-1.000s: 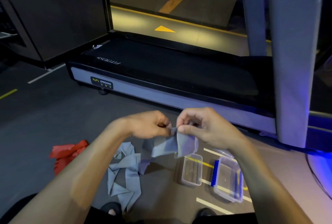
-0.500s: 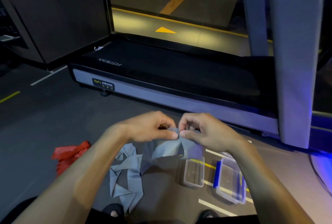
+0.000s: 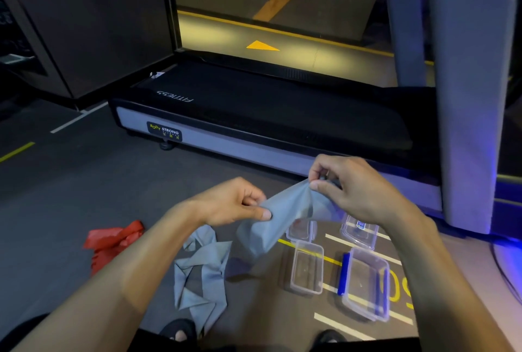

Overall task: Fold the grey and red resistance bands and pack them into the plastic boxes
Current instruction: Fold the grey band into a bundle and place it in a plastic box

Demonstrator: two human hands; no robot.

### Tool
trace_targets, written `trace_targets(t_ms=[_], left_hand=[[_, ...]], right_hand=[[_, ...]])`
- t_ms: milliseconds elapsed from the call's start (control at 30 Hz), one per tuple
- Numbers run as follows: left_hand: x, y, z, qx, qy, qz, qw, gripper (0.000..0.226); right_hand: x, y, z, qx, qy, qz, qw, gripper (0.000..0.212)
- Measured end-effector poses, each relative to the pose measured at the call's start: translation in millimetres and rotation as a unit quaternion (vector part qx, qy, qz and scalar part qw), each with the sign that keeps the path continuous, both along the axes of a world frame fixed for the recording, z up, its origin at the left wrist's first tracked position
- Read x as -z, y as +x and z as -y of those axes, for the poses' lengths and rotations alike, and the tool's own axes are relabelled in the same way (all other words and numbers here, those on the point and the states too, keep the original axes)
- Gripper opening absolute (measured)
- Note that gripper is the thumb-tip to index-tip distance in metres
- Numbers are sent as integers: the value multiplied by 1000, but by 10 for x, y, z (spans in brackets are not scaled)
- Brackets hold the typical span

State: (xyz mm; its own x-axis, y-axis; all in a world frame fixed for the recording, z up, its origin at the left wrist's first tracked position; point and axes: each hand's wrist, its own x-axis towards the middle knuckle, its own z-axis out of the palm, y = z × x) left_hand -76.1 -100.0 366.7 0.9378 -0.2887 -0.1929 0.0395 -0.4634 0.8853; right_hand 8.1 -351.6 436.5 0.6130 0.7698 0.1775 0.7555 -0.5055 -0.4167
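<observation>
The grey resistance band [image 3: 279, 216] stretches between both hands above the floor, and its long tail lies crumpled on the floor lower left. My left hand [image 3: 231, 204] pinches the band at its lower left part. My right hand [image 3: 350, 185] pinches the band's upper end, higher and further right. The red resistance band [image 3: 113, 241] lies bunched on the floor at the left. A small clear plastic box [image 3: 308, 267] and a larger clear box with a blue clip [image 3: 367, 284] sit open on the floor below my right hand.
Two clear lids or boxes [image 3: 360, 231] lie further back, partly hidden by the band and my right wrist. A black treadmill [image 3: 254, 114] runs across the floor just beyond my hands, with its grey upright [image 3: 469, 91] at the right. My feet show at the bottom edge.
My hands were pinching the band close together. Now my right hand has moved up and right and the left down and left, pulling a stretch of band taut between them.
</observation>
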Motion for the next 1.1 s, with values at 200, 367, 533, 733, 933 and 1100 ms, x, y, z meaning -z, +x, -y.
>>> trace_targets(t_ms=[200, 367, 533, 733, 933, 1100], left_hand=[[-53, -7, -32, -4, -16, 10, 1000, 23], [-103, -18, -40, -1, -3, 22, 1000, 22], [-50, 13, -60, 10, 54, 29, 998, 24], [-31, 35, -101, 15, 47, 43, 998, 21], [-155, 36, -156, 11, -21, 44, 999, 25], [-67, 72, -327, -17, 104, -31, 994, 30]], right_hand=[[44, 52, 41, 12, -3, -8, 1000, 11], [83, 50, 64, 16, 0, -17, 1000, 10], [102, 49, 109, 10, 23, -55, 998, 14], [132, 66, 166, 10, 27, -74, 997, 13], [216, 118, 230, -7, 82, -165, 983, 8], [325, 213, 399, 37, 247, -279, 927, 22]])
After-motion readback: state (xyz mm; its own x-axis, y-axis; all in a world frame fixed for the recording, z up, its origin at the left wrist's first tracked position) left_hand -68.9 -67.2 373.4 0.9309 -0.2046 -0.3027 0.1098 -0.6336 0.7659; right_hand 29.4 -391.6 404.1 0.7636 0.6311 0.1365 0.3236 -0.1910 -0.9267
